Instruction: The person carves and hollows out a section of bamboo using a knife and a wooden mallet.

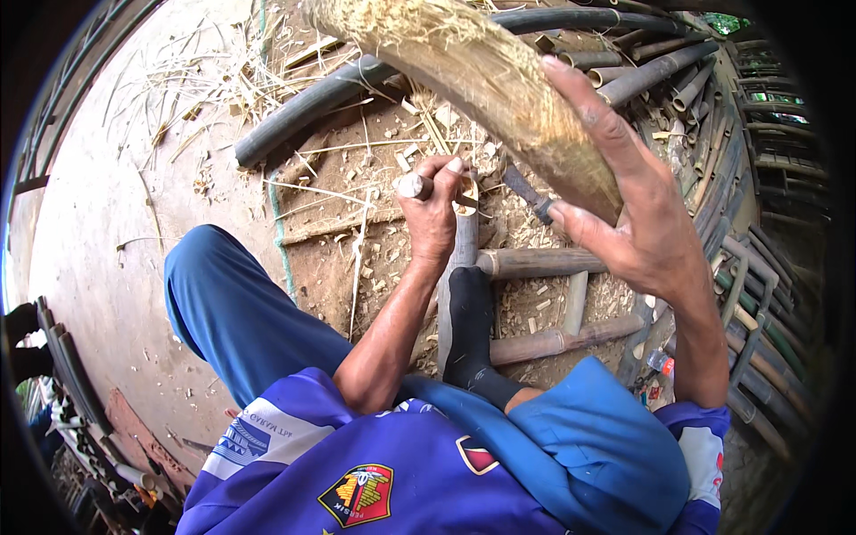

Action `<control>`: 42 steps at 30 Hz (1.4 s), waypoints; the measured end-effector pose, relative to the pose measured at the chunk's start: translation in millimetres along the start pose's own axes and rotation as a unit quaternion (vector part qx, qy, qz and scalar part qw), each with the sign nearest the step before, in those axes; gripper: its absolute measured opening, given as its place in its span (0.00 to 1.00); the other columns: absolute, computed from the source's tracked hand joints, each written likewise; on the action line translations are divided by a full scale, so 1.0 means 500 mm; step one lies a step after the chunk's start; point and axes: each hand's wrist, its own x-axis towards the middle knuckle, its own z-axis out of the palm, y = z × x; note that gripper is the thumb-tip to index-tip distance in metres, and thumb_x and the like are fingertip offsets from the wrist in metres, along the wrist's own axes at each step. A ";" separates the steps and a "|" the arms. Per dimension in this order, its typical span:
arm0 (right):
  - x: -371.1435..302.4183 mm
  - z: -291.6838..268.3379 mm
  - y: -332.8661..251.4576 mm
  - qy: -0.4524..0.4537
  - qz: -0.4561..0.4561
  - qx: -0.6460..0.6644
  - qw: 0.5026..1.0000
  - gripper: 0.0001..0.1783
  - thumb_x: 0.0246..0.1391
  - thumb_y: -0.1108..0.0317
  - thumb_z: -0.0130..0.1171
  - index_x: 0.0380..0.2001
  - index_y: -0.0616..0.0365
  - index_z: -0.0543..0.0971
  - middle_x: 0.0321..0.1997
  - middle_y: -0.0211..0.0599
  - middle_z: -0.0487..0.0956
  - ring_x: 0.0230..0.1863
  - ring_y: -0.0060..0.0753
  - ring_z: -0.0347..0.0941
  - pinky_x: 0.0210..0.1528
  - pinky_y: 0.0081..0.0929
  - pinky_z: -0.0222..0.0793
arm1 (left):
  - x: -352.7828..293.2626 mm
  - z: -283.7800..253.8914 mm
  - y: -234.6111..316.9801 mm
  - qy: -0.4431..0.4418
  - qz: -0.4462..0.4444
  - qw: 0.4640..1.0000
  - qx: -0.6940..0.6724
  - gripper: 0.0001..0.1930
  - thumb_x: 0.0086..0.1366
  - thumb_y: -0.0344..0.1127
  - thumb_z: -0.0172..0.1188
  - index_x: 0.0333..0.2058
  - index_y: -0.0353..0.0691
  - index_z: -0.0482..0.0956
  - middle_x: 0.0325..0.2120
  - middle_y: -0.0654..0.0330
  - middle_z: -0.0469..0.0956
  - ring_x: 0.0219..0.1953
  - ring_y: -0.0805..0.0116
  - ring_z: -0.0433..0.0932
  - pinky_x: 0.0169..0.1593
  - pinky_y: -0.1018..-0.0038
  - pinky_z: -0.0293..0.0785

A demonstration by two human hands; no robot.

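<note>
My left hand (432, 214) is closed around a short tool with a round handle end (414, 185), probably a chisel. Its far end sits at the cut, hollow top of an upright-looking bamboo post (465, 234). Raised high in my right hand (644, 209) is a thick, rough wooden club (508, 107) with a frayed surface. My thumb and fingers grip its near end, and it hides part of the ground behind. A dark-bladed knife (526, 192) lies between the post and the club. My foot in a black sock (469, 312) rests against the bamboo post.
Bamboo rails (544, 262) joined to the post form a frame. A dark bamboo pole (312, 111) lies beyond, among shavings and chips. Stacked bamboo (704, 169) fills the right side. A plastic bottle (660, 362) lies near my right elbow. Pale concrete floor (98, 241) spreads left.
</note>
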 end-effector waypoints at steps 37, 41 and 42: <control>0.001 0.001 -0.025 -0.175 0.192 -0.112 0.959 0.57 0.44 0.76 0.68 0.75 0.34 0.53 0.67 0.52 0.68 0.62 0.54 0.73 0.64 0.42 0.71 | 0.029 0.070 -0.026 -0.372 0.060 0.885 0.271 0.23 0.63 0.34 0.67 0.57 0.41 0.77 0.55 0.52 0.78 0.56 0.59 0.76 0.59 0.62 0.73; -0.080 0.050 0.007 0.020 0.069 -0.017 0.997 0.54 0.44 0.76 0.66 0.75 0.49 0.54 0.68 0.53 0.68 0.64 0.53 0.72 0.65 0.43 0.69 | 0.029 0.064 -0.054 -0.320 0.051 0.903 0.281 0.16 0.58 0.37 0.71 0.45 0.38 0.84 0.37 0.54 0.86 0.46 0.61 0.84 0.52 0.65 0.78; -0.107 0.083 0.020 -0.021 0.161 -0.031 0.986 0.54 0.44 0.77 0.66 0.75 0.50 0.54 0.70 0.52 0.66 0.66 0.53 0.70 0.67 0.42 0.67 | 0.026 0.075 -0.050 -0.322 0.068 0.904 0.274 0.17 0.58 0.37 0.71 0.45 0.38 0.84 0.36 0.53 0.86 0.45 0.58 0.84 0.50 0.65 0.79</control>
